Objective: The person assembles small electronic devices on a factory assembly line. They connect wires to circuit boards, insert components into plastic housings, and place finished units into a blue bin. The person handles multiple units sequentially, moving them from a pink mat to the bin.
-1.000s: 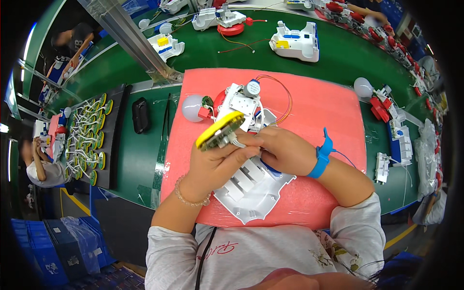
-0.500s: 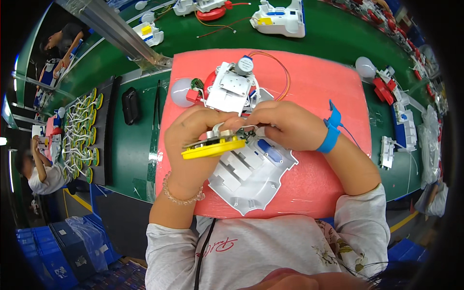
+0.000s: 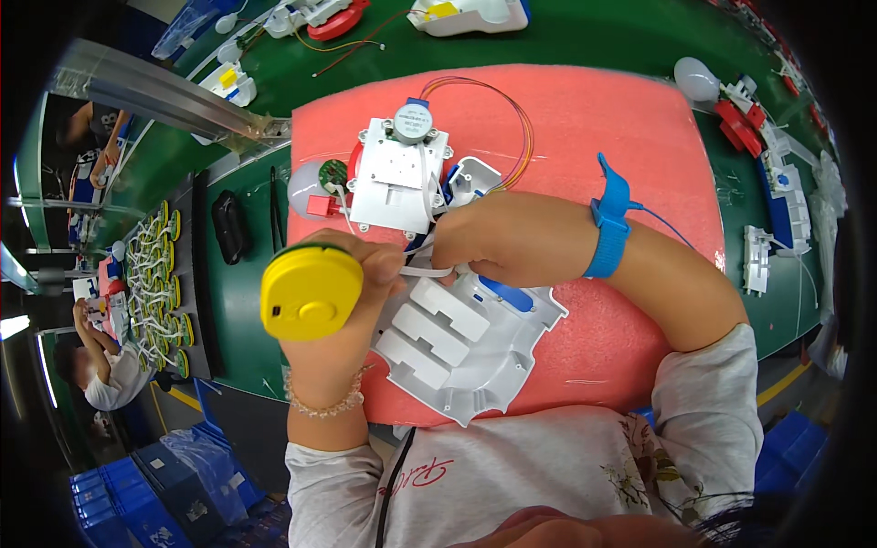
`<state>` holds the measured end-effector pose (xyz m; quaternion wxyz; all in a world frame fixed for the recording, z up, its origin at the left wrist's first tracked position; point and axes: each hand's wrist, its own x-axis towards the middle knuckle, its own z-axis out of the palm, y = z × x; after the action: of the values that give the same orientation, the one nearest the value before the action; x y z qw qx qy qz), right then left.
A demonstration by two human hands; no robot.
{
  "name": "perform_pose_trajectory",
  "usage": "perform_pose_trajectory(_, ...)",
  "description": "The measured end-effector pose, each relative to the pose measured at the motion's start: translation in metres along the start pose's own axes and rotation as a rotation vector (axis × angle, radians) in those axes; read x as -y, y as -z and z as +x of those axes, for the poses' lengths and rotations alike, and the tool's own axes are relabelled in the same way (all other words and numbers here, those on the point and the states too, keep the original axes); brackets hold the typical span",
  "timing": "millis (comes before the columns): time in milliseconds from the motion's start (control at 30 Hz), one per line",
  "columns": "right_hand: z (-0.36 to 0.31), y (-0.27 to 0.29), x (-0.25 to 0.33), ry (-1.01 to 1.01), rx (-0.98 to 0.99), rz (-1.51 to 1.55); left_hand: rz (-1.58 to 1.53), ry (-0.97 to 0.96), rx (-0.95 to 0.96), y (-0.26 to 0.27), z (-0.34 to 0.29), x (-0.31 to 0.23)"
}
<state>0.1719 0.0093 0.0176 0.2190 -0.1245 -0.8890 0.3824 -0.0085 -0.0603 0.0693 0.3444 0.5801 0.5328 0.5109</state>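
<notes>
My left hand is closed round a yellow round module, its smooth yellow face turned up. A white cable runs from the fingers of that hand to my right hand, which pinches it; the right fingertips are partly hidden. Below the hands lies a white plastic shell, hollow side up, with a blue part in it. Just beyond them sits a white mechanism with a round silver motor and coloured wires. A white bulb-shaped part rests at its left.
A pink foam mat covers the green bench. On the left are a black case and a rack of several yellow modules. Red-and-white assemblies stand at the right. A metal post rises at far left. A blue wrist strap trails a cord.
My left hand has moved left and turned, so the yellow module shows its flat face instead of its edge. The white cable is stretched between both hands. The view has shifted somewhat.
</notes>
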Motion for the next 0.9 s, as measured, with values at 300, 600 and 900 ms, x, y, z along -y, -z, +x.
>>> perform_pose_trajectory(300,-0.006,0.0,-0.005,0.114,-0.061,-0.022,0.024,-0.054,0.05,-0.003,0.0,0.003)
perform_pose_trajectory(600,-0.005,-0.003,-0.002,0.106,-0.06,-0.138,-0.006,-0.097,0.129,0.0,0.002,0.005)
perform_pose_trajectory(900,0.0,-0.011,0.027,-0.104,-0.059,-0.352,0.096,-0.104,0.074,0.005,-0.001,0.008)
